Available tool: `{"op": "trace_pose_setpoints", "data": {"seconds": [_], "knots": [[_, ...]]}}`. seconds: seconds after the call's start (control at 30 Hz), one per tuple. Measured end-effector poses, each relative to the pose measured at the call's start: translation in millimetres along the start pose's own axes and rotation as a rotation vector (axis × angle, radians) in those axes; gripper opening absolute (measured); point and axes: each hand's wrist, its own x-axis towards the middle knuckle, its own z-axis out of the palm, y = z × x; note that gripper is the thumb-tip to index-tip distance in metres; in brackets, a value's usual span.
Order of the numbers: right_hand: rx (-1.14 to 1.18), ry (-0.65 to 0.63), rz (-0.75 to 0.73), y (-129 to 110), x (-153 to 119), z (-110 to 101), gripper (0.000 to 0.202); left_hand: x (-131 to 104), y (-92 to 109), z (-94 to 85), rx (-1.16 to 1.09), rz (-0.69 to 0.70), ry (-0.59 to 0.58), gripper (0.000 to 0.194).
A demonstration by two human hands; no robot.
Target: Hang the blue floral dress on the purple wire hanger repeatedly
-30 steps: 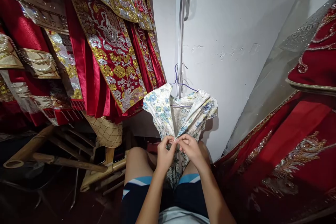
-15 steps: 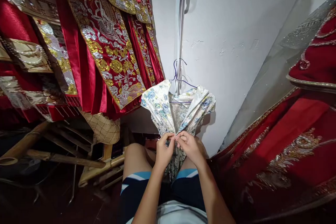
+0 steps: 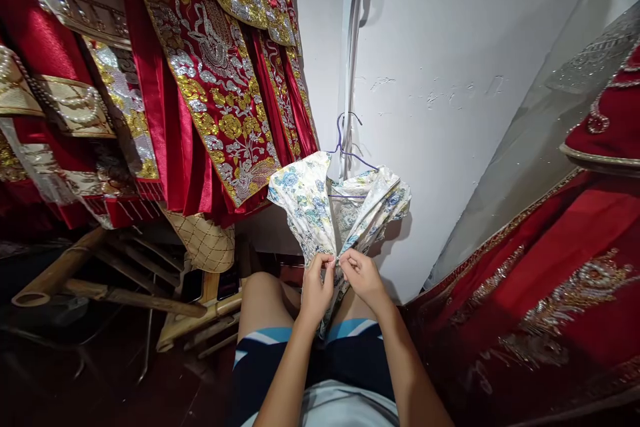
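A white dress with blue flowers (image 3: 307, 193) hangs on a purple hanger (image 3: 341, 140) in front of me, its lower part lying between my knees. My left hand (image 3: 319, 287) pinches the left edge of the dress front where the neckline narrows. Right beside it, my right hand (image 3: 363, 277) is closed in a pinch on the other front edge. The fingertips of both hands nearly meet at the middle. Whatever small fastening may be between them is too small to make out.
Red garments with gold and silver embroidery (image 3: 225, 113) hang at the left. Below them stands a bamboo frame (image 3: 135, 297). A white wall (image 3: 425, 33) rises behind the dress. To the right, a beaded red gown (image 3: 565, 233) hangs close by, partly under clear plastic.
My view has shifted slightly, so the surroundings sit a little further right. Both hands stay pinched on the dress front; the fingertips have moved only slightly.
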Motion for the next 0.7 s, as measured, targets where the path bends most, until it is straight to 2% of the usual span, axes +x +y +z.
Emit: {"op": "trace_pose_setpoints", "data": {"seconds": [0.13,0.27,0.4,0.5,0.6,0.7], "knots": [[-0.303,0.029,-0.143,-30,43,-18,0.022,-2,-16,3.3,0.012,-0.026,0.025,0.018],[-0.648,0.064,-0.286,-82,111,-45,0.023,-4,-34,6.0,-0.002,-0.063,0.034,0.02],[-0.865,0.1,-0.351,-129,163,-61,0.023,-8,-36,15.3,-0.049,-0.065,0.022,0.021],[-0.889,0.167,-0.332,-148,179,-65,0.021,-17,-32,24.9,-0.048,-0.064,-0.002,0.02],[-0.814,0.221,-0.292,-152,178,-67,0.023,-21,-31,30.0,-0.049,-0.078,-0.036,0.02],[-0.594,0.259,-0.236,-145,168,-66,0.022,3,-19,23.2,-0.08,-0.068,-0.067,0.022]]}}
